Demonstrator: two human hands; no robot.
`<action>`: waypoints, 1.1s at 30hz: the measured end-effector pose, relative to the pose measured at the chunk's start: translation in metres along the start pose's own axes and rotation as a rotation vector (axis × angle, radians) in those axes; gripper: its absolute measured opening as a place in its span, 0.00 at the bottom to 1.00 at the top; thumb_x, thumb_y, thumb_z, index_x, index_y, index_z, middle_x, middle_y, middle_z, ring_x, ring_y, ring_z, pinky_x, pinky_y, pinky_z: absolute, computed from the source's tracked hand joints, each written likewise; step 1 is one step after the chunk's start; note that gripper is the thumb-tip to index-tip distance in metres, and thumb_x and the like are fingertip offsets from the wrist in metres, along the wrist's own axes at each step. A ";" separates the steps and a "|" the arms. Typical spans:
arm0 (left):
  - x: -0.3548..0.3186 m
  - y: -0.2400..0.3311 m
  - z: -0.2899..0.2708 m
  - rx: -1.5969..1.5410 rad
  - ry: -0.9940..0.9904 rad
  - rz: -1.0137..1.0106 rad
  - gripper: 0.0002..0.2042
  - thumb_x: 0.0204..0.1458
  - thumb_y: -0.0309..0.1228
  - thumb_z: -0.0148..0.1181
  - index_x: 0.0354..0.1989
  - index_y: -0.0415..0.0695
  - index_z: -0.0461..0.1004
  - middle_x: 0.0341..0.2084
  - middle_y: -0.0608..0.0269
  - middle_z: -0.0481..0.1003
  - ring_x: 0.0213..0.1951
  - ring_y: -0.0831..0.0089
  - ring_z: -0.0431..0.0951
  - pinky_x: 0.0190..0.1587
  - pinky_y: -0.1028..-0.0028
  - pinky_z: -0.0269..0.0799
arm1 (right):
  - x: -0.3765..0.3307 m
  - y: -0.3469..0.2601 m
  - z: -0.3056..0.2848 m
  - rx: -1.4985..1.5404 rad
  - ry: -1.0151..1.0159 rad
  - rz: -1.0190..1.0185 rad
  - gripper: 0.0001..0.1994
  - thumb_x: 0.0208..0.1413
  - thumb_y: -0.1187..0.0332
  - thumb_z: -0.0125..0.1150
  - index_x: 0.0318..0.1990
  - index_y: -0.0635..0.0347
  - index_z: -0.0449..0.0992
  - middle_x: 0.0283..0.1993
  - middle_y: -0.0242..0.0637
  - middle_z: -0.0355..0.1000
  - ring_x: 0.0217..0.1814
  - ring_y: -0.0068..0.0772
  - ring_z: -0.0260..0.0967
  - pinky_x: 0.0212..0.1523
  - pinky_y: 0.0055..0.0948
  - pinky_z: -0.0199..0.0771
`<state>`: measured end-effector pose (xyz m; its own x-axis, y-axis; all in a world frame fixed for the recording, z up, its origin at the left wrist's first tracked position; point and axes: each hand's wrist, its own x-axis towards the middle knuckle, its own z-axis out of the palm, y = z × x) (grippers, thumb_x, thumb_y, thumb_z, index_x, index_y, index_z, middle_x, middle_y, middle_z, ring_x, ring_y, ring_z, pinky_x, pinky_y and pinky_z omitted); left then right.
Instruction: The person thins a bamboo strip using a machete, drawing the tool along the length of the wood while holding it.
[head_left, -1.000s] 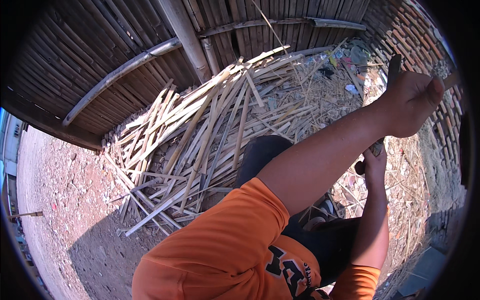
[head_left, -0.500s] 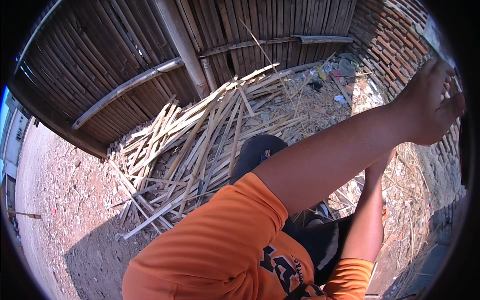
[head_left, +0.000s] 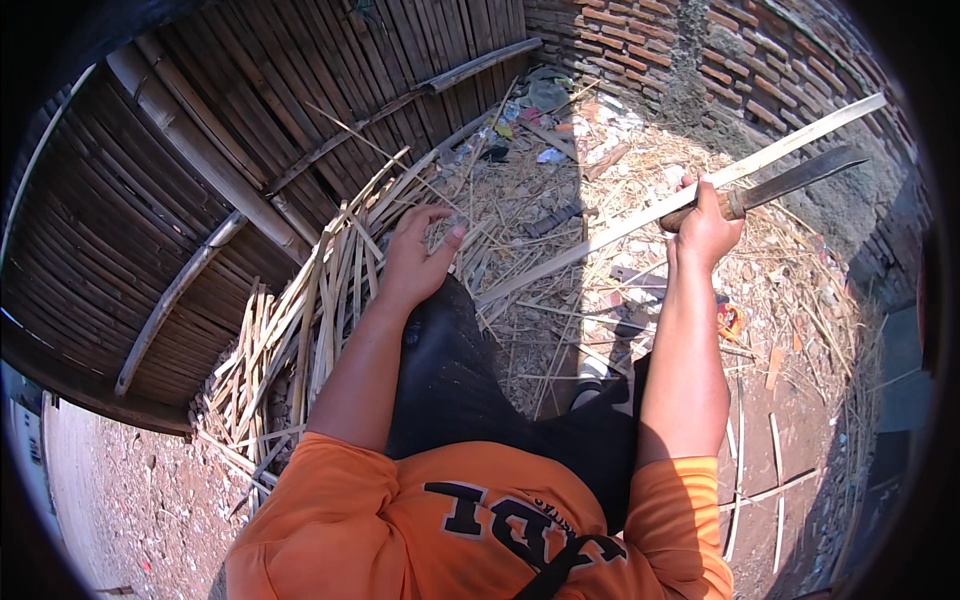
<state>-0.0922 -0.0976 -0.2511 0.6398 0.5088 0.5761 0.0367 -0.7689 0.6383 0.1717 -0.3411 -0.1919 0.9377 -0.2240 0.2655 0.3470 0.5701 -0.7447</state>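
My right hand [head_left: 708,228] is closed round the wooden handle of a machete [head_left: 800,178], whose dark blade points to the far right. A long pale bamboo strip [head_left: 600,240] runs slantwise through the same hand, its near end close to my left knee. My left hand [head_left: 420,262] is raised above that knee, fingers curved and apart, with nothing in it. Just left of this hand lies a heap of split bamboo strips [head_left: 318,300].
A bamboo-slat wall [head_left: 330,90] stands at the far left, and a brick wall [head_left: 770,60] at the far right. Straw and shavings [head_left: 540,340] cover the ground between them. Thin sticks [head_left: 778,480] lie at the right. My dark-trousered leg [head_left: 440,370] is bent in front.
My left arm has drawn back from across the right side to the left. The view has swung right. The machete and bamboo strip in my right hand have come into sight.
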 end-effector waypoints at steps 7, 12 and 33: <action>-0.006 -0.013 -0.014 0.077 0.034 -0.078 0.25 0.56 0.45 0.66 0.54 0.40 0.74 0.51 0.48 0.73 0.56 0.53 0.74 0.60 0.60 0.68 | 0.031 -0.010 -0.017 0.183 0.173 0.029 0.18 0.59 0.81 0.59 0.55 0.72 0.62 0.43 0.50 0.73 0.37 0.41 0.80 0.36 0.36 0.86; -0.011 -0.020 -0.014 0.020 0.561 -0.181 0.32 0.60 0.45 0.63 0.67 0.42 0.60 0.59 0.52 0.66 0.57 0.56 0.72 0.63 0.60 0.63 | 0.035 -0.005 -0.016 0.282 0.234 0.195 0.11 0.62 0.79 0.57 0.48 0.74 0.65 0.42 0.48 0.73 0.41 0.41 0.80 0.38 0.40 0.86; 0.019 0.030 -0.089 -1.162 0.636 0.058 0.42 0.54 0.76 0.35 0.44 0.44 0.72 0.38 0.58 0.75 0.40 0.57 0.78 0.50 0.54 0.73 | -0.015 0.104 0.034 0.204 0.162 0.690 0.08 0.65 0.73 0.51 0.48 0.66 0.71 0.43 0.46 0.75 0.45 0.41 0.76 0.49 0.43 0.80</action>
<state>-0.1470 -0.0760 -0.1757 0.1377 0.8231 0.5509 -0.8559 -0.1810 0.4844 0.1943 -0.2512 -0.2525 0.9354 0.1338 -0.3274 -0.3100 0.7557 -0.5769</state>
